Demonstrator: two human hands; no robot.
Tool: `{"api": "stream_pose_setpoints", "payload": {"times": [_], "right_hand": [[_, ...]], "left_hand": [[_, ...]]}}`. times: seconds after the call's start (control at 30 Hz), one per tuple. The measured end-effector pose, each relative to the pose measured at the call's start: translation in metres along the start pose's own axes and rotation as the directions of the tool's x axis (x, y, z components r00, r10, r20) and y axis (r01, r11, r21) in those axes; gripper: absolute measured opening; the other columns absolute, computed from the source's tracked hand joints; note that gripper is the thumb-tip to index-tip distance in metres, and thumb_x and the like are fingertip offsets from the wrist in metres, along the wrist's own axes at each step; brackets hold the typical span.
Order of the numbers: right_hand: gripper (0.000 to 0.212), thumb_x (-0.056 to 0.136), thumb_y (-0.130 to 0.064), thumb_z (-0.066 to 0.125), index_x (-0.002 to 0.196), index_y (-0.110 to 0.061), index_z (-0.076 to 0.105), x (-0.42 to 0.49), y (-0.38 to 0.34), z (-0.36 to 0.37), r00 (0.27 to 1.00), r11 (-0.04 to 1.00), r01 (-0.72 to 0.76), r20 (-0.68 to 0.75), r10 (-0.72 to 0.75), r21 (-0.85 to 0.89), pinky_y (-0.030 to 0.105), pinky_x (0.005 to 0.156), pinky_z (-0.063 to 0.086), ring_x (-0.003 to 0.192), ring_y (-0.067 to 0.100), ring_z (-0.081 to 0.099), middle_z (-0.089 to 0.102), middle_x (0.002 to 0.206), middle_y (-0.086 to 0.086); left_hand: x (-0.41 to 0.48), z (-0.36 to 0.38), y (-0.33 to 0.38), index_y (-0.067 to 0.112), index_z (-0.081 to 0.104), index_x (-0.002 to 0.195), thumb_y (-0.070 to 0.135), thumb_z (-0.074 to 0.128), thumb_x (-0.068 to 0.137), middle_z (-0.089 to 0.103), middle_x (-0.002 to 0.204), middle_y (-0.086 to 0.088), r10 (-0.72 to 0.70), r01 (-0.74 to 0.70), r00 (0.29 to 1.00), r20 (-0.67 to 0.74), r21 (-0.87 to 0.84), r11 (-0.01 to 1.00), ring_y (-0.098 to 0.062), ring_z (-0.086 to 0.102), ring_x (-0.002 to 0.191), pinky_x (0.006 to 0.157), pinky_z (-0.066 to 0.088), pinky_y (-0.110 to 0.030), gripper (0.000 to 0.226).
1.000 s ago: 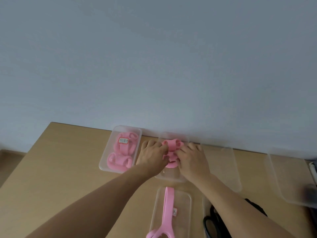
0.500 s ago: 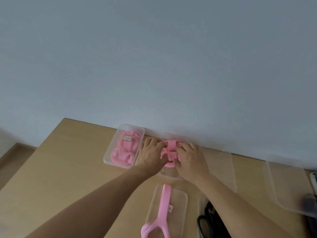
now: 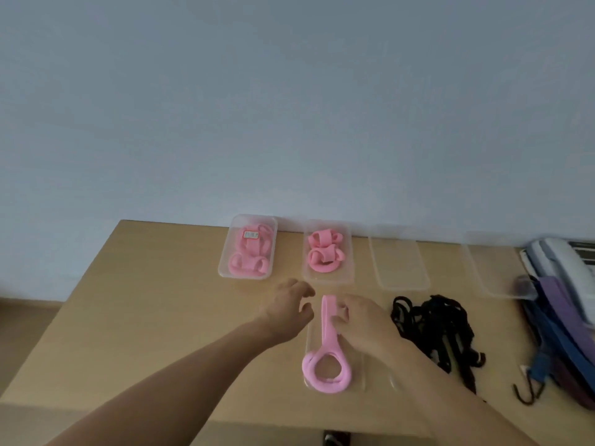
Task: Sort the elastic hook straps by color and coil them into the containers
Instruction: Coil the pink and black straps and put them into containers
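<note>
One pink strap [image 3: 327, 329], flanked — left hand [image 3: 286, 313], right hand [image 3: 367, 323]

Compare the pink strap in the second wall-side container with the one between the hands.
The wall-side strap is wound into a compact bundle; the near strap lies mostly straight, with one loop at its near end. The wall-side strap sits inside its container, away from both hands; the near strap lies between the left hand and right hand. Both are pink.
</note>
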State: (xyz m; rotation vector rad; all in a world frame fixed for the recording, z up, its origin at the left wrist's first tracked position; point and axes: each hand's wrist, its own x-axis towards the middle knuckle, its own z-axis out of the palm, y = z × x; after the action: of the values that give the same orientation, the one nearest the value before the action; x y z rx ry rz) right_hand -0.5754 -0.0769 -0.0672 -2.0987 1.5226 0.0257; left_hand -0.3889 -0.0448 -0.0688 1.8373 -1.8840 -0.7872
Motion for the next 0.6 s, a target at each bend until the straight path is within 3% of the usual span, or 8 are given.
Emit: {"api": "stream_pose_setpoints", "payload": {"times": [0.13,0.27,0.43,0.5,0.6], "right_hand": [[0.017,0.090,-0.042,0.056,0.094,-0.027,0.052,-0.034,-0.004,0.027,0.990,0.991,-0.132,0.054,0.131,0.010,0.021,0.055,0.037,0.072,0.006,0.054,0.057,0.085,-0.013],[0.005,0.088,-0.027,0.057,0.089,-0.028,0.052,-0.056,-0.005,0.038,0.981,0.979,-0.194,0.018,0.194,0.059,0.029,0.068,0.051,0.081,0.014,0.062,0.064,0.088,-0.008],[0.008,0.086,-0.028,0.064,0.085,-0.027,0.055,-0.064,-0.006,0.032,0.956,0.935,-0.274,-0.043,0.290,0.227,0.029,0.070,0.051,0.079,0.010,0.060,0.063,0.086,-0.010],[0.015,0.083,-0.023,0.068,0.092,-0.023,0.057,-0.064,-0.012,0.019,0.953,0.863,-0.264,-0.021,0.302,0.430,0.026,0.064,0.048,0.077,0.012,0.063,0.065,0.086,-0.006],[0.018,0.081,-0.004,0.068,0.096,-0.011,0.062,-0.065,-0.027,-0.012,0.959,0.572,-0.194,0.032,0.280,0.797,0.026,0.049,0.046,0.053,0.013,0.061,0.068,0.071,0.003]], "left_hand": [[-0.024,0.010,-0.002,0.017,0.062,0.122,0.018,0.058,0.089,0.061,0.118,0.000,-0.002,0.002,0.988,0.156,-0.001,1.000,-0.018,0.062,0.099,0.089,0.050,-0.035,0.033],[-0.037,0.011,-0.001,0.023,0.059,0.125,0.022,0.057,0.089,0.061,0.117,0.004,0.009,-0.015,0.973,0.231,0.023,1.000,-0.015,0.061,0.097,0.086,0.051,-0.031,0.036],[-0.040,-0.003,0.004,0.025,0.054,0.131,0.017,0.055,0.088,0.060,0.122,0.004,0.034,-0.053,0.962,0.271,0.065,0.996,-0.014,0.060,0.098,0.084,0.047,-0.026,0.045],[-0.041,-0.014,0.008,0.027,0.051,0.135,0.005,0.052,0.083,0.057,0.127,0.005,0.057,-0.082,0.956,0.288,0.078,0.994,-0.014,0.059,0.106,0.090,0.049,-0.029,0.057],[-0.040,-0.034,0.017,0.028,0.042,0.144,-0.005,0.050,0.076,0.048,0.141,0.003,0.124,-0.152,0.946,0.300,0.073,0.986,-0.015,0.052,0.122,0.098,0.048,-0.035,0.076]]}}
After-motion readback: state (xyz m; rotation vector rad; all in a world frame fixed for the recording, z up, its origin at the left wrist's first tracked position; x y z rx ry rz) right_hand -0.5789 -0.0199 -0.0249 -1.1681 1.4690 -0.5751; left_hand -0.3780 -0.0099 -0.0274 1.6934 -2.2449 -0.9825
